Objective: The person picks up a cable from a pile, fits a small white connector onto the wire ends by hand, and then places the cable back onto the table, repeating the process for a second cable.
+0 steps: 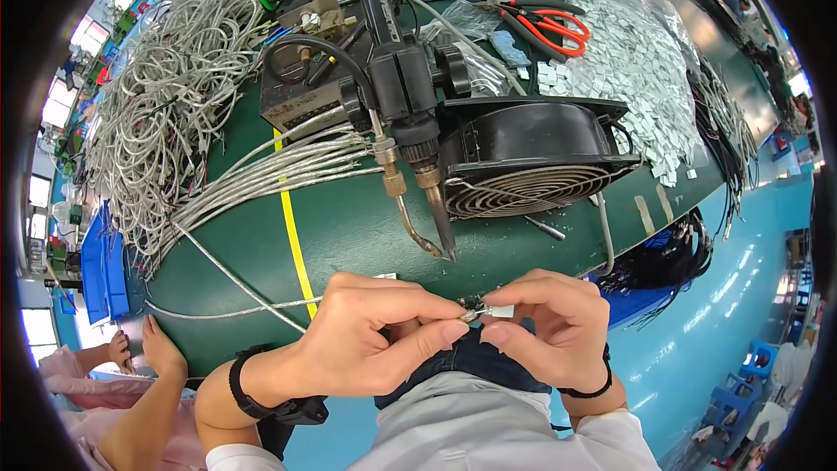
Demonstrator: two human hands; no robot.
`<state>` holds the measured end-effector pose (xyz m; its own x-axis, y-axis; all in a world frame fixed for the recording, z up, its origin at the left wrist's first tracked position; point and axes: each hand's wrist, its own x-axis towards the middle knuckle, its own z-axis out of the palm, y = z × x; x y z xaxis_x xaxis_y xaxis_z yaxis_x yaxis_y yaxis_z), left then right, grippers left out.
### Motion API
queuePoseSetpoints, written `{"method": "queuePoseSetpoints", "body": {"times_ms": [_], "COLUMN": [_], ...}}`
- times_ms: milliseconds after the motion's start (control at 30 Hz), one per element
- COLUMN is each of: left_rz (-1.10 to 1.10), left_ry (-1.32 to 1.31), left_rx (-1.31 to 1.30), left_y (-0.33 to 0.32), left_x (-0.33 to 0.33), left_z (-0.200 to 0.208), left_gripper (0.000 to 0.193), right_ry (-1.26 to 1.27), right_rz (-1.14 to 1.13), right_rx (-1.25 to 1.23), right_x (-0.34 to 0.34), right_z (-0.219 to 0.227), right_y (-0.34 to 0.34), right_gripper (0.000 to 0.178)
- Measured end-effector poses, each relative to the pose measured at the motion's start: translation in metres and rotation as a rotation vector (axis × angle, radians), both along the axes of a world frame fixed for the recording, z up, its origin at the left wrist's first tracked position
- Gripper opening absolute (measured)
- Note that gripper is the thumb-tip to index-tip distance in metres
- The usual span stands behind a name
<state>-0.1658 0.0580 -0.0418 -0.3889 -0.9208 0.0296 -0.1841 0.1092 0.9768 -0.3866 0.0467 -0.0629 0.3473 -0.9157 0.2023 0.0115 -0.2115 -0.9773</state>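
My left hand (362,331) pinches the end of a thin cable (472,315) between thumb and forefinger, just above my lap. Facing it, my right hand (556,327) is closed in a pinch on a small white flat piece (501,311) at the cable's tip. The two fingertip pairs almost meet, so the exact join is hidden. Beyond my hands, a soldering iron (443,222) points down from its stand, with a curved metal feed tube (414,231) beside its tip. Braided grey cable (231,310) runs over the bench toward my left hand.
A black fan (532,153) stands behind the iron. Tangled grey cables (174,87) heap at the left; many small white pieces (632,70) lie at the right. Red-handled cutters (558,32) rest farther back. Yellow tape (295,240) crosses the green bench (366,227). Another person's arm (161,375) is at the left.
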Motion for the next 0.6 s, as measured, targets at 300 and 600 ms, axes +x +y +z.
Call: {"method": "queuePoseSetpoints", "body": {"times_ms": [300, 600], "left_rz": [-0.071, -0.079], "left_ry": [0.008, 0.056], "left_rx": [-0.065, 0.011], "left_y": [-0.001, 0.001], "left_x": [0.002, 0.003], "left_z": [-0.001, -0.001], "left_gripper": [0.007, 0.007], "right_ry": [-0.100, -0.281], "right_rz": [0.036, -0.060], "right_rx": [0.122, 0.171], "right_x": [0.009, 0.021], "right_z": [-0.006, -0.006], "right_y": [0.006, 0.017], "right_gripper": [0.013, 0.008]}}
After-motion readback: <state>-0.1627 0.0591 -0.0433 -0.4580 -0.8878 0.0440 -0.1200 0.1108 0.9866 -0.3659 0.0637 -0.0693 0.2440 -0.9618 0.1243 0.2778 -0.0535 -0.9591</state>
